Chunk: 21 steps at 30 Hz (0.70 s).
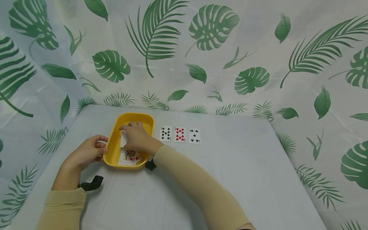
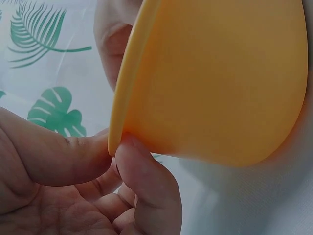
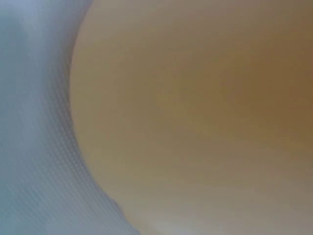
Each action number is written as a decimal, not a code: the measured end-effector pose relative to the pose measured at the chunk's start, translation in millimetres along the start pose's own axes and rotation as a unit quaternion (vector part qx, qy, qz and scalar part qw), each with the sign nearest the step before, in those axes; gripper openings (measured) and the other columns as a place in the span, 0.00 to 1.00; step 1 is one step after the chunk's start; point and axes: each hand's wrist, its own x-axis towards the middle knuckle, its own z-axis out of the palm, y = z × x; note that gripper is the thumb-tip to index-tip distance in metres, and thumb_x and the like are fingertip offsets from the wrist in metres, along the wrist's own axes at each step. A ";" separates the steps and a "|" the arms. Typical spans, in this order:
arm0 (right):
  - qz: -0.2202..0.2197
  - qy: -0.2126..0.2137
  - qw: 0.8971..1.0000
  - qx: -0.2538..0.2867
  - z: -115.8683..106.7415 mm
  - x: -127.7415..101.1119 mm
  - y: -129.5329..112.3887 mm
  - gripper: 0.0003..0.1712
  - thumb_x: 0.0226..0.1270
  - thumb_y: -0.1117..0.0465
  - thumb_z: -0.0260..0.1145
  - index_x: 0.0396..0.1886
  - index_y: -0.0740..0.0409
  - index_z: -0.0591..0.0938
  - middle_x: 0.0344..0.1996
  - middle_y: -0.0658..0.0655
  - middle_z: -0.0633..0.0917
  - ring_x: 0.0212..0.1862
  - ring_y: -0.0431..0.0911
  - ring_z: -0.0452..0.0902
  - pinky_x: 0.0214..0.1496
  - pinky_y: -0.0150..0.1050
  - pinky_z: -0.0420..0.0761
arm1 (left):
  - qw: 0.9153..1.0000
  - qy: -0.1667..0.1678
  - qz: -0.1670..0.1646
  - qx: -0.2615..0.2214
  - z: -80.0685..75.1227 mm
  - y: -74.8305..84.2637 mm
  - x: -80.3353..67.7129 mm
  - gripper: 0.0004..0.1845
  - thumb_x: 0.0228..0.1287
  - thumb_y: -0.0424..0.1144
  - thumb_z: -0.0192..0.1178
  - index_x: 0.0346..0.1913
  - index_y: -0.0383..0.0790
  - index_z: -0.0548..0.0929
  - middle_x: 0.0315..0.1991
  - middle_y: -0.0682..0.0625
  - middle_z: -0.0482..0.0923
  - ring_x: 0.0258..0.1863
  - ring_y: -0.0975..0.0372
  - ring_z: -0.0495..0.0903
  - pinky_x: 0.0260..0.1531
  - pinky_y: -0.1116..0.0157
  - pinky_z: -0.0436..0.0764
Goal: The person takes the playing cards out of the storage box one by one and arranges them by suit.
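Left of centre on the worktop (image 1: 230,179), the left hand (image 1: 87,153) pinches the yellow tray (image 1: 112,150) rim; right hand (image 1: 137,137) reaches inside onto cards (image 1: 130,157) (finger grip unclear). Tray could tip, spilling cards.

The yellow tray (image 1: 112,152) is seen as smooth, matt plastic. The playing cards (image 1: 180,134) appear as glossy printed paper. The table (image 1: 235,179) is covered in finely textured cloth.
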 end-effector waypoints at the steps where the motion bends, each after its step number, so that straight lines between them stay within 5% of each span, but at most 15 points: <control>1: -0.003 -0.001 1.000 0.002 -0.4 -0.2 0.7 0.44 0.64 0.46 0.81 0.78 0.34 0.73 0.74 0.49 0.73 0.70 0.46 0.64 0.71 0.37 0.72 | 1.000 -0.001 0.001 0.000 -0.3 0.0 0.2 0.25 0.81 0.28 0.54 0.73 0.25 0.61 0.42 0.43 0.75 0.36 0.57 0.79 0.38 0.62 0.88; 21: -0.024 0.011 0.999 0.038 -12.9 -25.0 13.8 0.48 0.64 0.50 0.81 0.81 0.31 0.69 0.79 0.47 0.70 0.81 0.50 0.59 0.82 0.44 0.68 | 1.000 0.001 -0.016 0.004 -0.3 -0.6 1.7 0.26 0.81 0.28 0.55 0.74 0.26 0.60 0.43 0.44 0.75 0.38 0.57 0.79 0.39 0.63 0.88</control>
